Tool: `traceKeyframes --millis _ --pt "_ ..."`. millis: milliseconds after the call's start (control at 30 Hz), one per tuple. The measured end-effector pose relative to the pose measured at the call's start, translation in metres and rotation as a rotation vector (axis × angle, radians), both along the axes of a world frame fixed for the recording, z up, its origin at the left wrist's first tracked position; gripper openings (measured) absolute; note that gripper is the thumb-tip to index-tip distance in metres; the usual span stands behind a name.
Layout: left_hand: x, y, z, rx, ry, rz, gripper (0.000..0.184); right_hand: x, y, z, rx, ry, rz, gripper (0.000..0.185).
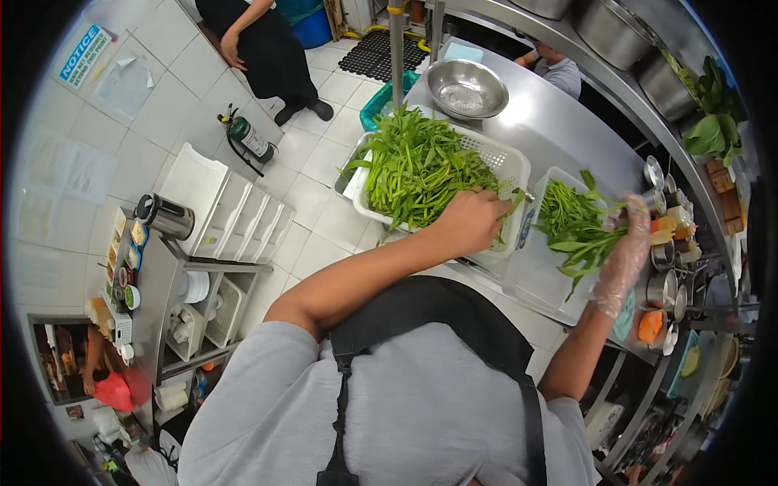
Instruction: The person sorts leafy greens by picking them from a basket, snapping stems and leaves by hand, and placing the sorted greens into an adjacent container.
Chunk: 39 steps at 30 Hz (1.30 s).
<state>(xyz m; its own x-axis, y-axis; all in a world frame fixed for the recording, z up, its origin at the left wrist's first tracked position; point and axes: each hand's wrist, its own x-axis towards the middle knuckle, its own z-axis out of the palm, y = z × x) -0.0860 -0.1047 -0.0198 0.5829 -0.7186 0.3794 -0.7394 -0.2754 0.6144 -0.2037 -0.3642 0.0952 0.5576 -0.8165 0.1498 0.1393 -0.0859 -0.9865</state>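
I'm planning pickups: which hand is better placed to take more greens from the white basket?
Probably the left hand: it reaches over the basket, at the greens; the gloved right hand is over the plastic container.

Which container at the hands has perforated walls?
The white basket at the left hand: its wall shows holes, whereas the clear bin at the right hand looks solid-sided.

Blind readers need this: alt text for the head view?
Bare left hand at leafy green vegetables heaped in white perforated plastic basket; right hand, in clear plastic glove, holds a leafy green bunch at translucent plastic tub.
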Motion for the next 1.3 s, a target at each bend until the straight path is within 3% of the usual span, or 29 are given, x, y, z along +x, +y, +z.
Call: traceKeyframes --millis 33,100,133,167,233,300,400,433,533,633,800,867,933,1067,1100,1200,1300 --pt "0.002 0.013 0.013 0.002 0.051 -0.041 0.038 -0.006 -0.009 0.003 0.031 0.017 -0.030 0.015" --pt "0.003 0.045 0.039 -0.048 0.067 0.113 0.037 -0.024 -0.034 -0.005 0.066 -0.002 0.087 0.015" --pt "0.011 0.064 0.038 -0.047 0.052 0.220 0.035 -0.035 -0.041 -0.009 0.084 -0.012 0.140 0.016" --pt "0.024 0.084 0.035 -0.045 0.036 0.325 0.033 -0.031 -0.032 -0.011 0.225 -0.059 -0.013 0.015" --pt "0.043 0.124 0.034 -0.098 0.275 0.501 0.034 -0.033 -0.033 -0.027 0.321 -0.112 0.051 0.016" --pt "0.054 0.158 0.021 -0.089 0.297 0.579 0.031 -0.033 -0.027 -0.034 0.442 -0.182 0.143 0.015" --pt "0.043 0.168 0.017 -0.047 0.268 0.538 0.027 -0.032 -0.033 -0.045 0.540 -0.102 0.074 0.014" --pt "0.032 0.157 0.034 -0.024 0.295 0.512 0.023 -0.028 -0.035 -0.052 0.630 -0.213 0.138 0.014" --pt "0.028 0.131 0.032 -0.037 -0.018 0.370 0.022 -0.019 -0.037 -0.056 0.681 -0.164 0.138 0.015" --pt "0.037 0.094 0.031 0.086 -0.189 0.365 0.023 -0.009 -0.028 -0.057 0.578 -0.124 0.189 0.020" --pt "0.057 0.073 0.001 0.453 -0.294 0.407 0.023 0.024 0.042 -0.059 0.058 0.359 0.446 0.031" --pt "0.055 0.075 0.005 0.334 -0.222 0.397 0.020 0.034 0.100 -0.039 -0.127 0.499 0.775 0.040" --pt "0.062 0.083 -0.005 0.162 -0.124 0.387 0.020 0.064 0.128 -0.094 -0.464 0.496 0.841 0.042" --pt "0.065 0.098 0.020 0.039 0.201 0.429 0.020 0.088 0.161 -0.106 -0.596 0.622 0.802 0.050" --pt "0.071 0.105 0.022 0.067 0.326 0.453 0.022 0.091 0.156 -0.095 -0.603 0.721 0.912 0.056" --pt "0.077 0.120 0.029 -0.404 0.730 0.321 0.019 0.097 0.143 -0.106 -0.559 0.809 0.986 0.058" --pt "0.072 0.128 0.057 -0.555 0.820 0.261 0.024 0.103 0.133 -0.136 -0.600 0.697 0.981 0.060"
